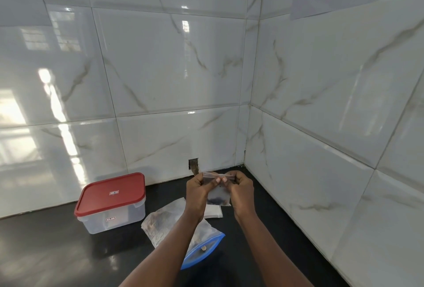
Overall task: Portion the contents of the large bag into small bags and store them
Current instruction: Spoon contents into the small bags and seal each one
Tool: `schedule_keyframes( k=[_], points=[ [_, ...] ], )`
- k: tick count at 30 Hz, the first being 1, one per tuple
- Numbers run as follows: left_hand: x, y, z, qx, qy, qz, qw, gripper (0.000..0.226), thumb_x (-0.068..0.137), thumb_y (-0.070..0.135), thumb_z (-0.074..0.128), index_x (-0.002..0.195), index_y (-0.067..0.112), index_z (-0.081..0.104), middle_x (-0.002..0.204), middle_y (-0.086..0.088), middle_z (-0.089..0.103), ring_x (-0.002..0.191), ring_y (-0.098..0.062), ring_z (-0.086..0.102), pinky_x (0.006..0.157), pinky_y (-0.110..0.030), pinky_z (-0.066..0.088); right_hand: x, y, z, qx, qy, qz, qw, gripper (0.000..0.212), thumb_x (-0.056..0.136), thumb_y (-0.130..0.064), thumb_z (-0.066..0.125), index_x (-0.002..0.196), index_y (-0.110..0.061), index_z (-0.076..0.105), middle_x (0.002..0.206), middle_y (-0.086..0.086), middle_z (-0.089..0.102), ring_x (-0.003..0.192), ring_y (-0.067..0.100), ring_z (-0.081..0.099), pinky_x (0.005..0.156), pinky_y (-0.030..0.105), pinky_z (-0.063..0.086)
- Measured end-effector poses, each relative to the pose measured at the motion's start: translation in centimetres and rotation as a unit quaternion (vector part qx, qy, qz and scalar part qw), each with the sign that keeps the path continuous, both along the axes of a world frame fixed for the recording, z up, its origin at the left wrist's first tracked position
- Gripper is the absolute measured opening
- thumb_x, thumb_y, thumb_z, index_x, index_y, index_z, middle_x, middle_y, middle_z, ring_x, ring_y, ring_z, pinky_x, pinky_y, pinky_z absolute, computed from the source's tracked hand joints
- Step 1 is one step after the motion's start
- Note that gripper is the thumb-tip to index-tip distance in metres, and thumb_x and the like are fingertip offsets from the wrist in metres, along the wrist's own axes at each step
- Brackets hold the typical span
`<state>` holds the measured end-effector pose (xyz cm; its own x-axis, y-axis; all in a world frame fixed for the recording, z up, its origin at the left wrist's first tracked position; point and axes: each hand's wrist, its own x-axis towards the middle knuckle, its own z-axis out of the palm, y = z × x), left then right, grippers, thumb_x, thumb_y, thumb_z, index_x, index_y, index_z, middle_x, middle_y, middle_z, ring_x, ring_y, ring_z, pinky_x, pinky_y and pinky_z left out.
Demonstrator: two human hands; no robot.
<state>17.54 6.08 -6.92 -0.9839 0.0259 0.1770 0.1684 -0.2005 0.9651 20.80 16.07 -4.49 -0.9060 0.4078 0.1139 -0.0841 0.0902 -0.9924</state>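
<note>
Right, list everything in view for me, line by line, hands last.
Small bag: one, clear with dark contents, held up above the counter.
Container: one, clear with a red lid on, on the counter at left.
Blue-edged bag: one, clear, on the counter between the forearms.
Crumpled bag: one, clear with brownish contents, right of the container.
Flat stack: one, white, on the counter below the small bag.
Counter: one, glossy black.
Wall tiles: many, white marbled, behind and at right.
Left hand: pinches the small bag's top.
Right hand: pinches the same top.
</note>
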Motion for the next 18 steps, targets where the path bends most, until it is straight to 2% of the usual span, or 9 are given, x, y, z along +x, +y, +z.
schedule_keyframes(
  k=[3,5,8,11,15,18],
  points=[
    [0.06,-0.15,0.02,-0.012,0.001,0.003,1.0,0.012,0.077,0.001,0.069,0.081,0.012,0.069,0.086,-0.01,0.07,0.085,-0.026,0.065,0.076,-0.034,0.054,-0.15,-0.17,-0.1,0.007,-0.02,0.001,1.0,0.017,0.09,-0.002,0.057,0.081,-0.016,0.061,0.085,0.004,0.063,0.08,0.015,0.058,0.066,0.019,0.049],
    [0.24,-0.2,0.27,-0.018,0.006,-0.003,1.0,0.016,0.076,-0.002,0.068,0.081,0.013,0.068,0.085,-0.008,0.07,0.085,-0.025,0.065,0.078,-0.036,0.054,-0.25,-0.09,-0.09,0.03,-0.034,0.0,0.999,0.018,0.091,-0.001,0.054,0.081,-0.014,0.061,0.084,0.004,0.062,0.077,0.013,0.057,0.062,0.017,0.045],
    [0.38,-0.14,0.8,-0.015,0.01,-0.012,1.0,0.03,0.075,-0.006,0.068,0.091,0.019,0.063,0.083,-0.003,0.069,0.079,-0.016,0.067,0.077,-0.032,0.055,-0.23,-0.11,-0.09,0.051,-0.044,-0.014,0.998,0.019,0.092,0.001,0.05,0.083,-0.01,0.062,0.08,0.003,0.059,0.069,0.005,0.052,0.055,0.013,0.037],
    [0.2,-0.32,0.83,-0.014,0.009,-0.005,1.0,0.039,0.075,-0.004,0.069,0.1,0.024,0.061,0.084,-0.003,0.068,0.078,-0.013,0.065,0.077,-0.031,0.056,-0.12,-0.2,-0.03,0.025,-0.026,-0.022,0.999,0.014,0.091,-0.002,0.055,0.084,-0.01,0.064,0.082,0.004,0.062,0.073,0.01,0.056,0.058,0.015,0.041],
    [-0.01,-0.79,0.71,-0.019,0.013,0.003,1.0,0.024,0.079,0.001,0.067,0.093,0.021,0.065,0.092,-0.01,0.068,0.087,-0.025,0.065,0.076,-0.036,0.055,-0.04,0.23,-0.18,0.007,-0.014,-0.019,1.0,0.011,0.09,-0.005,0.058,0.086,-0.013,0.064,0.087,0.006,0.065,0.08,0.015,0.06,0.065,0.018,0.05],
    [-0.07,-0.92,0.77,-0.037,0.026,-0.014,0.999,0.018,0.085,0.001,0.06,0.089,0.018,0.067,0.088,-0.009,0.068,0.085,-0.026,0.063,0.074,-0.037,0.054,-0.08,0.62,-0.59,-0.001,-0.018,-0.038,0.999,0.01,0.092,-0.006,0.057,0.091,-0.014,0.063,0.091,0.006,0.065,0.081,0.014,0.061,0.064,0.017,0.049]
  ],
)
